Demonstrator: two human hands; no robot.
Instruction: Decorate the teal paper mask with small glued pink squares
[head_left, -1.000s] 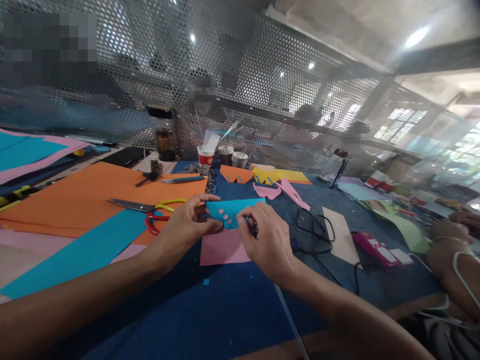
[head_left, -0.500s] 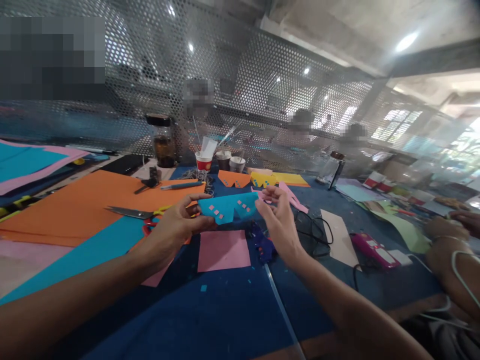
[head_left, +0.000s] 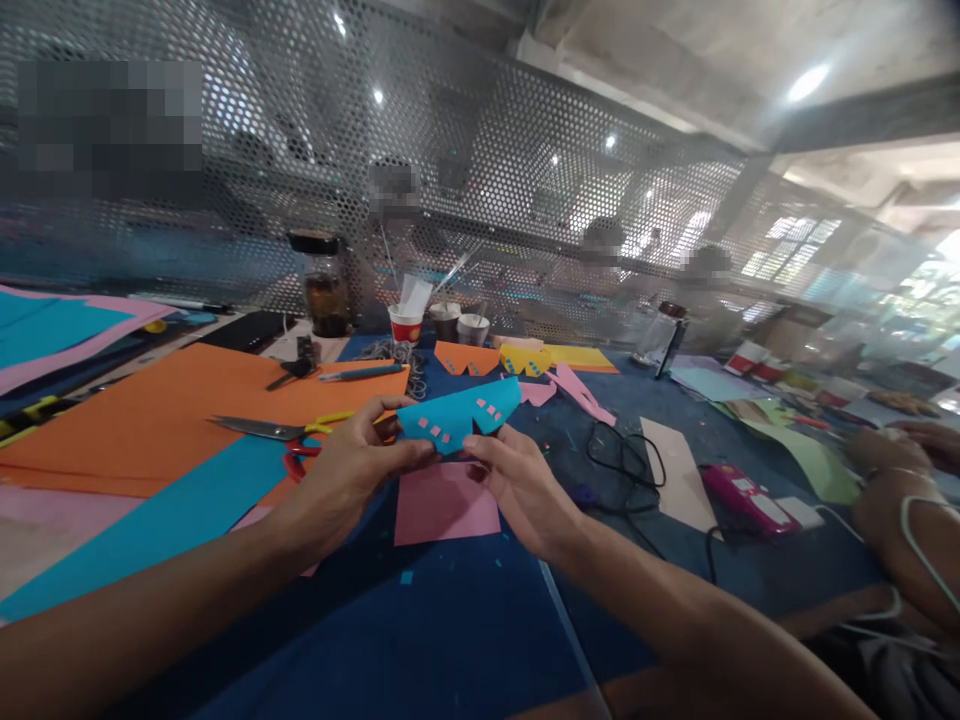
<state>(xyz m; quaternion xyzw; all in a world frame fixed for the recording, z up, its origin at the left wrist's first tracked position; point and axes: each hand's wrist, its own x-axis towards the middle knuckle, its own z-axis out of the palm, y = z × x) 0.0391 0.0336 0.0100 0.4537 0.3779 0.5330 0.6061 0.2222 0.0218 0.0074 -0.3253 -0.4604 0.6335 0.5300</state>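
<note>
A blue paper cutout [head_left: 439,425] with small pink squares and a notch in its lower edge is held up above the table. My left hand [head_left: 360,450] pinches its left end between thumb and fingers. At its lower edge, near the notch, my right hand [head_left: 517,475] grips it with thumb and fingertips. Just below lies a pink paper sheet [head_left: 446,510], partly covered by my right fingers. Behind the cutout stand an orange folded piece [head_left: 466,360] and a yellow one [head_left: 525,361], both with small blue squares.
Scissors [head_left: 262,428] rest on orange sheets [head_left: 150,400] at left. Cups [head_left: 406,325] and a jar [head_left: 326,295] stand by the mesh panel. A black cable [head_left: 626,460] and a magenta device [head_left: 750,500] lie right, near another person's arm [head_left: 892,500].
My right hand has moved down and left, from the cutout's right end to its lower edge near the notch. The cutout's right side now tilts upward.
</note>
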